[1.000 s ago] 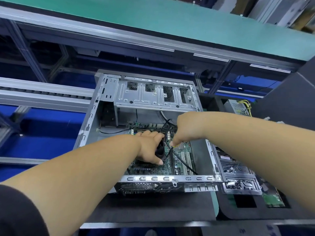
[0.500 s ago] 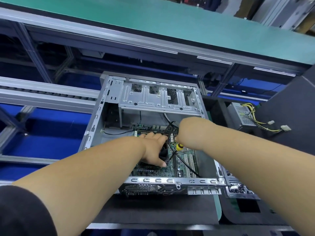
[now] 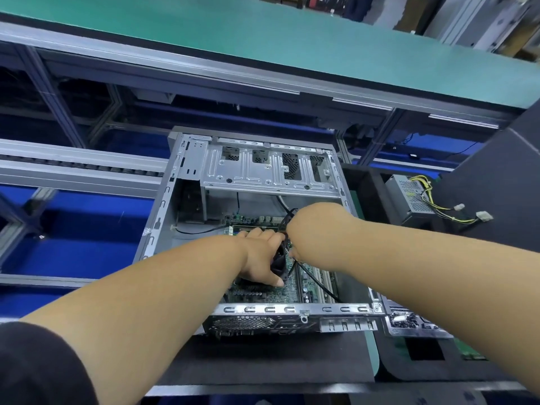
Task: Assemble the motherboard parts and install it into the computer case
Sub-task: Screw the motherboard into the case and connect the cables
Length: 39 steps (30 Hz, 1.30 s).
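Black mat covers the table [image 3: 263,366] nearest the viewer, and on it lies an open grey metal case [image 3: 163,217] on its side. Inside, the green motherboard [image 3: 268,293] sits flat on the case floor. The left hand [image 3: 261,258] reaches in from the lower left, fingers curled over a black cooler fan [image 3: 279,263] and the thumb pressed down at its near edge. The right hand [image 3: 311,233] comes in from the right, just beside the left, its fingers curled down around black cables [image 3: 314,277] that trail over the board; the fingertips are hidden, so exactly what they pinch cannot be told. Beyond the hands, a silver drive cage [image 3: 263,173] spans the far end of the case. Further right, a power supply [image 3: 412,197] with yellow wires rests well apart. Likely risk: a cable trapped under the fan or tugged loose, or uneven pressure flexing the board.
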Each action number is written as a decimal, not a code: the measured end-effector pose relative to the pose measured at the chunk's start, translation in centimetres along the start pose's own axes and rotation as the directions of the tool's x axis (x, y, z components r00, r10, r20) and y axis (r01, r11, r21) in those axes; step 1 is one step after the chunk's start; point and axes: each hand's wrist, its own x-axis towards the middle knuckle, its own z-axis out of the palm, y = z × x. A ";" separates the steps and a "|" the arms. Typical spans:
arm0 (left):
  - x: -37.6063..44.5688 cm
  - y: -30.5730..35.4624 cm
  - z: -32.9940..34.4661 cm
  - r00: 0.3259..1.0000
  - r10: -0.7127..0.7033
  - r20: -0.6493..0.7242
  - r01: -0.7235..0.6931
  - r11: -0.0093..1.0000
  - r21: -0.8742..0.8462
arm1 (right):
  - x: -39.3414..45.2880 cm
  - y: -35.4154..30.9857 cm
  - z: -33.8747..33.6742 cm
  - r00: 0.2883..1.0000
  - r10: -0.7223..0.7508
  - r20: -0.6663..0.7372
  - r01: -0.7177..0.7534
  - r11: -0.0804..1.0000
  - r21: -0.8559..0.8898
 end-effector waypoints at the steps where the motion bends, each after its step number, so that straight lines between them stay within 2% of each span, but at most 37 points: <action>1: 0.0 0.1 0.0 1.000 0.000 0.000 0.000 1.000 0.002 | 0.4 0.1 0.0 0.996 0.064 0.061 -0.066 0.997 0.029; 4: -0.1 0.1 0.0 1.000 -0.004 -0.006 0.004 1.000 -0.005 | 1.3 -0.4 -0.2 0.962 0.145 0.230 -0.173 0.980 0.103; 7: 0.0 0.0 0.0 1.000 -0.001 -0.011 0.000 1.000 -0.012 | 1.2 -1.1 -0.6 0.952 0.143 0.270 -0.185 0.973 0.137; 12: 0.0 -0.1 0.0 1.000 -0.005 -0.013 0.005 1.000 -0.002 | -0.1 0.5 -0.8 0.997 -0.016 0.080 0.007 0.994 0.105; 14: 0.2 -0.1 0.1 1.000 -0.001 -0.011 0.001 1.000 -0.004 | -0.6 1.0 -0.2 0.995 -0.090 -0.042 0.093 0.992 0.089; 17: 0.2 -0.2 0.2 1.000 0.000 -0.007 0.000 1.000 -0.004 | -0.8 1.0 0.8 0.984 -0.135 -0.112 0.149 0.980 0.129; 20: 0.3 -0.2 0.2 1.000 0.000 -0.013 0.000 1.000 -0.004 | -0.5 0.6 1.1 0.997 -0.033 -0.076 0.047 0.979 0.198; 24: 0.4 -0.1 0.3 1.000 -0.010 -0.015 0.010 1.000 0.006 | 0.5 1.1 0.2 0.975 0.153 0.160 -0.193 0.940 0.281; 29: 0.3 -0.4 0.3 1.000 0.003 -0.010 -0.004 0.998 -0.056 | 0.4 0.2 0.0 0.946 0.197 0.255 -0.262 0.932 0.251; 33: 0.4 -0.8 -0.1 1.000 0.006 -0.025 -0.009 0.994 -0.110 | -0.7 1.1 -0.5 0.943 0.235 0.236 -0.296 0.916 0.271; 39: 0.6 -0.8 -0.4 0.998 0.019 -0.053 -0.027 0.986 -0.163 | -3.6 4.1 -1.5 0.913 0.405 0.042 -0.380 0.810 0.447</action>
